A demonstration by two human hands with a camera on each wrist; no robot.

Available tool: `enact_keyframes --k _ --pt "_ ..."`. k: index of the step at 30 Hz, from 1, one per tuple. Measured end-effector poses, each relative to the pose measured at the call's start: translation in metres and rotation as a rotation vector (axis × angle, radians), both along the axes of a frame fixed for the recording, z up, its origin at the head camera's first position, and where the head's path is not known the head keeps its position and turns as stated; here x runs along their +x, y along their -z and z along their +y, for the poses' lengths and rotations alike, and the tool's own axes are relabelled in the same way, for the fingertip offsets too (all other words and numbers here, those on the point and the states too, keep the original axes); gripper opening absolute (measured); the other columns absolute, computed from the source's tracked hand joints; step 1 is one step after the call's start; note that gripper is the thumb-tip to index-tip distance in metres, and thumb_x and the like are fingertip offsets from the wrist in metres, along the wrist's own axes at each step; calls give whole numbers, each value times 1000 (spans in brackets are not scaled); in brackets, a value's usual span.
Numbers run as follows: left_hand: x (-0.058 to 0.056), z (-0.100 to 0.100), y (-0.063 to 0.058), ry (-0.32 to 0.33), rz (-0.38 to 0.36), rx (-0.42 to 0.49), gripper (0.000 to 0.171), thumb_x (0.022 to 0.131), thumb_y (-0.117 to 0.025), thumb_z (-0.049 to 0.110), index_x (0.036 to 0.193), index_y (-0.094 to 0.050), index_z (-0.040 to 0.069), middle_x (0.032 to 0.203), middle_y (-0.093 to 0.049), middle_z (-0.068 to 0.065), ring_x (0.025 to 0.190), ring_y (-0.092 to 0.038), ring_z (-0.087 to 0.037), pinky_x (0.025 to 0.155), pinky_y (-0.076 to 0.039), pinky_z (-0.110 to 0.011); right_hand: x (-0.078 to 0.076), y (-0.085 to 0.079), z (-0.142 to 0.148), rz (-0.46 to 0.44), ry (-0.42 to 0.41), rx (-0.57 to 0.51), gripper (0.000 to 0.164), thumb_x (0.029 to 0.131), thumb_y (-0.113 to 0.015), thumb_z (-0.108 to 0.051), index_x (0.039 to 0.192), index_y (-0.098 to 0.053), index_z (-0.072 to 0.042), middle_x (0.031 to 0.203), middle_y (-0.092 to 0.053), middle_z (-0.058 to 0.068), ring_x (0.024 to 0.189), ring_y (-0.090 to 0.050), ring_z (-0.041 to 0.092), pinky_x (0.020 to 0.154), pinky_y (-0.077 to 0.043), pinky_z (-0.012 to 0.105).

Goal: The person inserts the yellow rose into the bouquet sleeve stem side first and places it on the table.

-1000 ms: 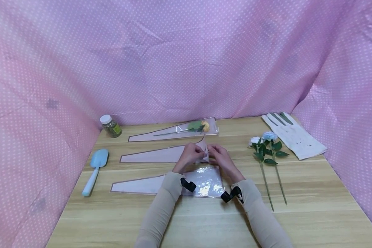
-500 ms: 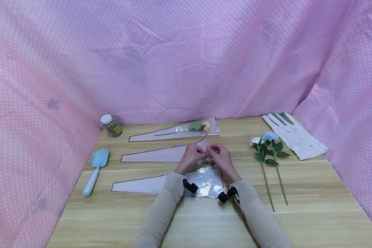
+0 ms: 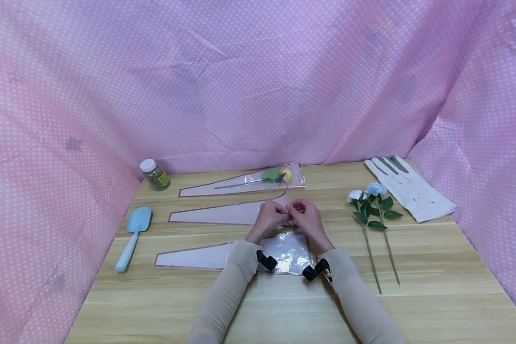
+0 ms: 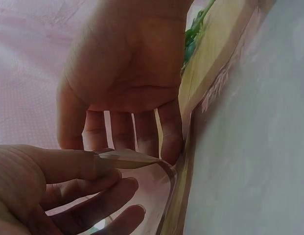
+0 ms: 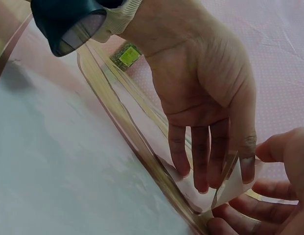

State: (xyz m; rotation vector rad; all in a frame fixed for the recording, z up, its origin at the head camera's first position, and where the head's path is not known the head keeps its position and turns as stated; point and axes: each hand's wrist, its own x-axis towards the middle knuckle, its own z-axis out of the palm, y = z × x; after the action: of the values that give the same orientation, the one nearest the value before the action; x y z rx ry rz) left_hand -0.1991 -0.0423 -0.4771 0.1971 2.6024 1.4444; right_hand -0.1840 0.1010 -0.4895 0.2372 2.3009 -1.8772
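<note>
Between my two hands, the wide end of the middle flower sleeve (image 3: 219,213) is lifted from the table. My left hand (image 3: 267,217) pinches its edge between thumb and fingers. Close on the right, my right hand (image 3: 308,220) pinches the same end; its fingertips almost meet the left ones. In the left wrist view, the folded edge of the sleeve (image 4: 127,159) runs out from the left thumb. The right wrist view shows the left thumb on the sleeve's corner (image 5: 235,188), beside the right thumb and fingers. Whether the sleeve's layers are apart is hard to tell.
Behind lies a sleeve (image 3: 236,183) holding a yellow rose (image 3: 285,175); another sleeve (image 3: 193,257) lies in front, under the forearms. At left are a blue scoop (image 3: 138,220) and a jar (image 3: 158,179). At right are two roses (image 3: 375,189) and a glove (image 3: 417,193).
Both hands have drawn closer together at the sleeve's wide end, the left moving slightly right and the right slightly left. The sleeve's narrow end has shifted a little to the right.
</note>
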Motion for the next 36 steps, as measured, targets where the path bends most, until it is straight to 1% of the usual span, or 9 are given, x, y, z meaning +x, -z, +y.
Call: enact_keyframes --k 6,9,15,17,22,24,29,32,36 --pt "1 0 0 3 12 20 14 81 -77 9 71 -76 -1 66 -72 -11 58 -51 -6 56 -40 -18 -1 2 5 36 -24 -43 34 97 -65 -25 122 -61 -2 118 -64 17 88 -60 15 69 -56 28" --pt "1 0 0 -2 9 11 15 81 -77 9 71 -76 -1 65 -72 -9 58 -50 -6 56 -40 -17 -2 4 8 45 -42 -36 37 97 -66 -27 122 -61 -1 117 -64 18 86 -62 15 69 -57 29" --pt "1 0 1 -19 -31 25 13 81 -77 10 72 -77 0 65 -71 -7 59 -52 -7 56 -41 -18 -5 8 11 42 -61 -1 36 97 -66 -28 123 -61 -3 116 -65 17 86 -63 15 69 -57 27" --pt "1 0 2 -21 -31 32 13 80 -77 10 72 -77 0 66 -72 -7 59 -52 -7 57 -42 -18 -5 8 12 47 -57 4 34 96 -67 -25 121 -62 -3 113 -67 17 81 -63 14 65 -56 26" --pt "1 0 5 -12 -2 23 14 80 -78 12 71 -77 1 68 -74 -10 59 -52 -5 57 -42 -17 -4 8 13 50 -51 4 30 95 -67 -21 117 -64 -1 101 -69 15 66 -62 12 58 -53 25" --pt "1 0 5 -4 4 20 15 80 -79 13 71 -77 1 69 -74 -11 59 -53 -5 57 -42 -18 -4 7 13 41 -47 -1 31 95 -67 -22 117 -63 -1 100 -68 14 64 -62 12 56 -53 25" --pt "1 1 4 9 12 8 14 80 -81 13 71 -78 2 69 -75 -10 60 -53 -5 58 -42 -19 -5 4 14 33 -43 11 35 94 -67 -24 119 -62 0 104 -68 16 61 -62 12 54 -53 26" --pt "0 2 4 12 16 7 14 80 -81 12 72 -78 2 69 -75 -11 59 -53 -5 57 -42 -18 -6 4 15 25 -47 25 36 95 -67 -25 121 -62 -1 108 -67 18 62 -62 12 55 -53 26" --pt "1 2 4 13 20 12 14 80 -81 13 71 -78 2 67 -74 -10 57 -52 -4 57 -41 -17 -8 4 14 10 -36 21 36 94 -68 -26 121 -63 -3 109 -67 17 64 -62 13 56 -53 26"
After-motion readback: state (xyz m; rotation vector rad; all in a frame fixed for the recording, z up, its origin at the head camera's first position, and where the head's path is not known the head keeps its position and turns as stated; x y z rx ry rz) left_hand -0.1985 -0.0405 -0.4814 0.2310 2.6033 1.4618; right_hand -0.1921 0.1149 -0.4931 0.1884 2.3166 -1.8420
